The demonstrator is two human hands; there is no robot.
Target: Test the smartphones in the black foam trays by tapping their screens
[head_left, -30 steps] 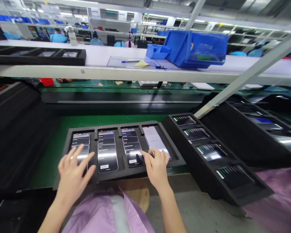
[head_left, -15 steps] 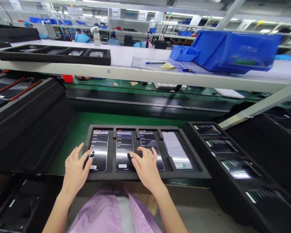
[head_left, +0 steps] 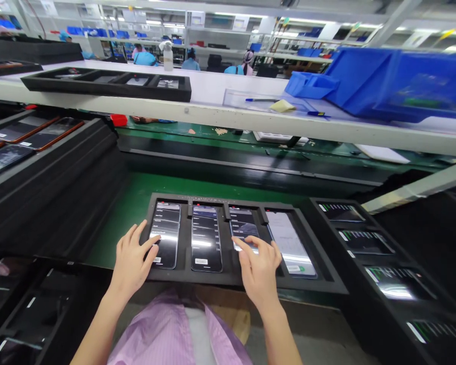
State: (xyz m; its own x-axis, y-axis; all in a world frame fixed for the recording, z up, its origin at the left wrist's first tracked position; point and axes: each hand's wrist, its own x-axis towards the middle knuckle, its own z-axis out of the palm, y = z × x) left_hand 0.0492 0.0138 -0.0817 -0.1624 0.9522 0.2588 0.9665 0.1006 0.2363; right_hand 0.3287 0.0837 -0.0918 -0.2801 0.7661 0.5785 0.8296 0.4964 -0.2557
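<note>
A black foam tray (head_left: 247, 283) holds a row of smartphones in separate slots. My left hand (head_left: 133, 261) is open at the leftmost smartphone (head_left: 166, 248), its index fingertip over the dark menu screen. Over the third smartphone (head_left: 245, 220) is my right hand (head_left: 260, 268), also open, with the index finger at the screen's left edge; whether it touches I cannot tell. Between my hands lies the second smartphone (head_left: 206, 238), showing a list. The rightmost smartphone (head_left: 291, 241) has a pale, mostly white screen and a small label near its bottom.
Stacked black trays (head_left: 387, 263) with lit phones stand on the right, and more black trays (head_left: 91, 157) on the left. The white shelf (head_left: 209, 109) above carries a black tray (head_left: 106, 86), blue bins (head_left: 383, 83), a pen and a bottle (head_left: 167, 57). People sit farther back.
My right hand has moved right from the second smartphone to the third. The second phone's screen now shows a different list. My left hand stays by the first phone; the view has shifted slightly.
</note>
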